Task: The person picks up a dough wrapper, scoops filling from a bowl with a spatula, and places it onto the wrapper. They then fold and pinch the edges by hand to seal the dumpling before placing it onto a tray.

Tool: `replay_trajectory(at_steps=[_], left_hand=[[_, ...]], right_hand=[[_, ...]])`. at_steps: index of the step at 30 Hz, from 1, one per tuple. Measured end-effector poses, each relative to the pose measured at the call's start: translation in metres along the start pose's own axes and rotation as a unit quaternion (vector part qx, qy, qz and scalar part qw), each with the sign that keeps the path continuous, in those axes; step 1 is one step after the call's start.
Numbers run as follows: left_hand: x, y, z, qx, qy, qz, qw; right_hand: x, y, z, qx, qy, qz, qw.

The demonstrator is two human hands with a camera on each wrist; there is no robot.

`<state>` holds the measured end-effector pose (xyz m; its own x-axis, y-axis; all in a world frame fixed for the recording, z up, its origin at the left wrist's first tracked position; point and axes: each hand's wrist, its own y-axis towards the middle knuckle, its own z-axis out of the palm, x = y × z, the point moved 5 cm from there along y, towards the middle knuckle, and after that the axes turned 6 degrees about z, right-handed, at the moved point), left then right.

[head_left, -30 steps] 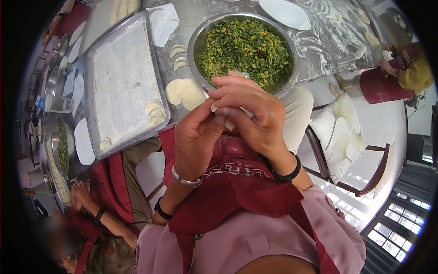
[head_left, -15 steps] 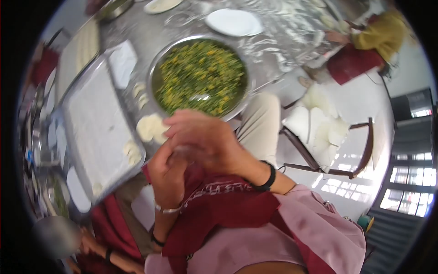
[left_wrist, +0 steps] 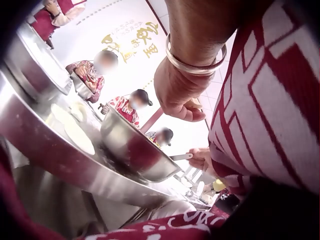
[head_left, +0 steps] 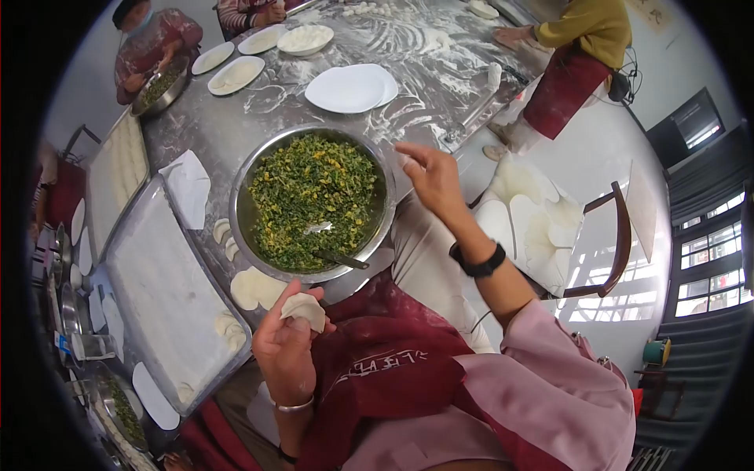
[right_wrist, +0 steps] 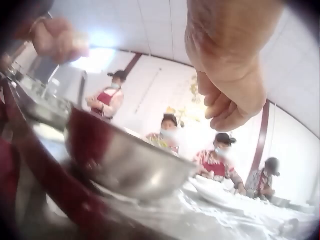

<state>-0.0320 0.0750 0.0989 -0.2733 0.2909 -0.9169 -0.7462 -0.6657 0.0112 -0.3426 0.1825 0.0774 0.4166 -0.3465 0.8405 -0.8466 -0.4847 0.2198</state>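
Note:
In the head view my left hand [head_left: 289,353] holds a folded dumpling [head_left: 303,312], thumb across its near face and fingers behind. My right hand [head_left: 433,182] is raised off the right rim of a steel bowl [head_left: 386,228], fingers loosely bent with nothing between them. Chopped green and yellow filling [head_left: 310,196] fills the bowl, with a spoon [head_left: 342,258] stuck in it, handle over the near rim. Overlapping round wrappers [head_left: 255,289] lie just beyond my left hand. In the left wrist view the fingers of my left hand [left_wrist: 177,95] curl, the dumpling mostly hidden.
Left of the bowl lies a floured tray [head_left: 161,275] with several dumplings [head_left: 229,331] in its near corner. Two more dumplings [head_left: 226,239] sit between tray and bowl. White plates [head_left: 345,88] stand behind the bowl on the floured table. A chair [head_left: 542,220] is at the right.
My hands were together over the dumpling; now they are apart. The right hand has moved right and up toward the bowl's side, while the left keeps the dumpling. The head view has shifted.

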Motion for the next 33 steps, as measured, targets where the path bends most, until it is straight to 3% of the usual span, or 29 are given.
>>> replay_trajectory(at_steps=[2,5,8,11,14,17,24,27,29,31,33], left_hand=[[0.001,-0.001,0.000,-0.007,-0.018,-0.008,1.000],[0.000,-0.002,-0.002,-0.005,-0.058,-0.014,0.998],[-0.002,-0.005,-0.006,-0.016,-0.087,-0.016,0.996],[0.001,-0.009,-0.015,-0.024,-0.098,-0.020,0.995],[0.004,-0.010,-0.015,-0.027,-0.100,-0.033,0.994],[0.006,-0.008,-0.010,-0.030,-0.090,-0.040,0.995],[-0.008,0.007,0.002,-0.013,-0.046,0.002,0.999],[-0.017,0.012,0.007,-0.017,-0.019,0.013,1.000],[-0.021,0.015,0.006,0.004,0.021,0.055,0.998],[-0.023,0.015,0.005,0.010,0.022,0.082,0.996],[-0.025,0.014,0.005,0.011,0.044,0.108,0.993]], right_hand=[[-0.058,0.030,0.011,-0.056,-0.156,-0.088,0.982],[-0.104,0.062,0.030,0.067,-0.349,0.043,0.934],[-0.122,0.083,0.041,-0.022,-0.390,-0.084,0.917],[-0.134,0.104,0.057,-0.050,-0.417,-0.097,0.902],[-0.119,0.118,0.062,0.070,-0.407,-0.018,0.910],[-0.124,0.123,0.080,0.008,-0.406,-0.061,0.912],[-0.121,0.099,0.100,0.077,-0.390,-0.171,0.902],[-0.131,0.095,0.092,0.130,-0.280,-0.233,0.922],[-0.123,0.092,0.084,0.222,-0.134,-0.270,0.927],[-0.109,0.083,0.064,0.276,-0.094,-0.173,0.941],[-0.090,0.076,0.037,0.191,-0.022,0.062,0.980]])
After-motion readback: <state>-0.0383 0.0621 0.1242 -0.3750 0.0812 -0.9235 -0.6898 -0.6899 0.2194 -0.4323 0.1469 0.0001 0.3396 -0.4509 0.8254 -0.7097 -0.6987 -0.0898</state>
